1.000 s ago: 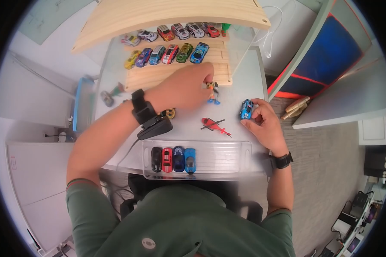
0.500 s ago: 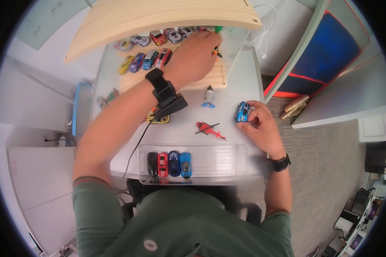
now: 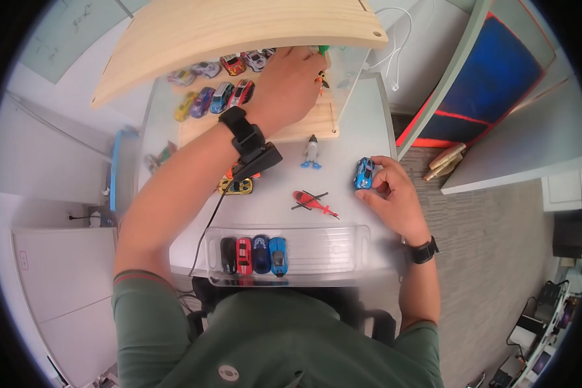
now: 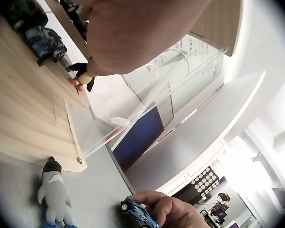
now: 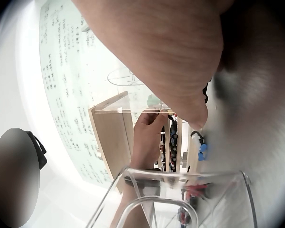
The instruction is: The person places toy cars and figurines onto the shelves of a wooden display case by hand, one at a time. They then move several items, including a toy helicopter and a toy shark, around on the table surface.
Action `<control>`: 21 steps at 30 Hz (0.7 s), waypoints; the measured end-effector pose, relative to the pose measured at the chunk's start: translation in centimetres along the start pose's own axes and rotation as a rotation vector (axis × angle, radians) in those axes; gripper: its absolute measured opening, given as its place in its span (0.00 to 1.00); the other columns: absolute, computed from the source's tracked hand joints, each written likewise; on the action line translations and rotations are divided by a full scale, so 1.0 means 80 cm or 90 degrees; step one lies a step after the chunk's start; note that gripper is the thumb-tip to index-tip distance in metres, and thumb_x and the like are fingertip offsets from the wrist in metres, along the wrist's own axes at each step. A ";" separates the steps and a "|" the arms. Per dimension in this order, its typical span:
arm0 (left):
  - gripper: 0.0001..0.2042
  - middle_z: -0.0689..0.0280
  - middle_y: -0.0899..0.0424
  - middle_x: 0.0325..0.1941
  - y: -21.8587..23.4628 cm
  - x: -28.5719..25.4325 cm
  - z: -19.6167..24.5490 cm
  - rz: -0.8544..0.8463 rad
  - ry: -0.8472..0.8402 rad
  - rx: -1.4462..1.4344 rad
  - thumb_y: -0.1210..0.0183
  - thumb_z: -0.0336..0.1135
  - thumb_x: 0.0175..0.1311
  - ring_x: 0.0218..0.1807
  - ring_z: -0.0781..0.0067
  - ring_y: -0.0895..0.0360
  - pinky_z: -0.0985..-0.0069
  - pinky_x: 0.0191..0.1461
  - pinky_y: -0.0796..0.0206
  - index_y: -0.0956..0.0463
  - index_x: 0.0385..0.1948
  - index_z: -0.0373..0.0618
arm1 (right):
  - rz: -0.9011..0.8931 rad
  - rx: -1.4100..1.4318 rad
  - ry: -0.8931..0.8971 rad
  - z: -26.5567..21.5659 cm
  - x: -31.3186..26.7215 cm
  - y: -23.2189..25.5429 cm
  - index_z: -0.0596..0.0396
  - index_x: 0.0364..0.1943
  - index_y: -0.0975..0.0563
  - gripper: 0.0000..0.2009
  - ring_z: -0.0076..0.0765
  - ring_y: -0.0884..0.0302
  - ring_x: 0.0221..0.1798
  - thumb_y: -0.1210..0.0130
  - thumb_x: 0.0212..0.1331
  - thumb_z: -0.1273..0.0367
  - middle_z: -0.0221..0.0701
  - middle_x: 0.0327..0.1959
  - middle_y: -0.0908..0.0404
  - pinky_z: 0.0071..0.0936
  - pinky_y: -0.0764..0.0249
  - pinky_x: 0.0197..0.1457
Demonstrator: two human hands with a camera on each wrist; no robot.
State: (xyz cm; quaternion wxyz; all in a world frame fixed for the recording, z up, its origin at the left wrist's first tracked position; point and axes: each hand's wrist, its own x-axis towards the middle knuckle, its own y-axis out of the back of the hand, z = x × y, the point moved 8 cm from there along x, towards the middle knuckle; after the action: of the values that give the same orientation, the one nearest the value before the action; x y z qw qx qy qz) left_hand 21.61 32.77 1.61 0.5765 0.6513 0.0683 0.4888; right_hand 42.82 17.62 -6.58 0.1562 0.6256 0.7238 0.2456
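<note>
Inside the wooden display shelf (image 3: 291,133), my left hand (image 3: 290,84) holds a small penguin figure (image 4: 85,79) with black wings, a pale yellow belly and red feet. In the left wrist view its feet are right at the edge of the upper wooden step. Beside it stand rows of toy cars (image 3: 221,96), some hidden behind the hand. My right hand (image 3: 398,197) pinches a blue toy car (image 3: 363,173) near the table's right side. Between the hands, a grey penguin figure (image 3: 312,152) with blue feet and a red toy helicopter (image 3: 314,204) are on the table.
A clear plastic tray (image 3: 330,255) at the front edge holds several toy cars. A yellow toy car (image 3: 235,187) sits below my left wrist. The shelf has a wooden top board (image 3: 239,32) and clear sides. A cable hangs from the left wrist camera (image 3: 257,161).
My left hand has moved from above the grey penguin figure up and forward into the shelf, carrying the other penguin figure. The right hand still holds the blue toy car in about the same place.
</note>
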 end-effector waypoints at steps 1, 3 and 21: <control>0.14 0.58 0.17 0.53 0.000 0.000 0.001 0.002 -0.004 0.004 0.34 0.29 0.62 0.61 0.50 0.24 0.56 0.68 0.30 0.17 0.50 0.43 | 0.000 0.000 -0.001 0.000 0.000 0.000 0.55 0.37 0.26 0.17 0.34 0.17 0.49 0.24 0.55 0.72 0.41 0.65 0.21 0.29 0.18 0.51; 0.14 0.58 0.17 0.53 0.001 0.001 0.001 0.002 -0.006 -0.001 0.34 0.29 0.63 0.61 0.50 0.24 0.56 0.68 0.30 0.17 0.50 0.43 | 0.000 -0.001 -0.004 0.000 0.000 0.000 0.55 0.36 0.26 0.17 0.34 0.17 0.49 0.24 0.55 0.72 0.41 0.65 0.21 0.28 0.18 0.51; 0.17 0.57 0.17 0.55 0.052 -0.011 0.007 0.011 0.024 -0.022 0.34 0.29 0.63 0.62 0.48 0.24 0.55 0.67 0.30 0.17 0.54 0.46 | 0.003 -0.003 -0.005 0.002 -0.001 -0.001 0.56 0.37 0.26 0.17 0.29 0.20 0.44 0.24 0.56 0.72 0.41 0.65 0.21 0.27 0.19 0.48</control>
State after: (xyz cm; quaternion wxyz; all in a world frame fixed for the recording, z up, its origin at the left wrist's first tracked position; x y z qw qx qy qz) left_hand 19.59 30.45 4.57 0.5818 0.6327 0.0648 0.5070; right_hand 42.86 17.57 -6.73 0.1597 0.6279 0.7212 0.2450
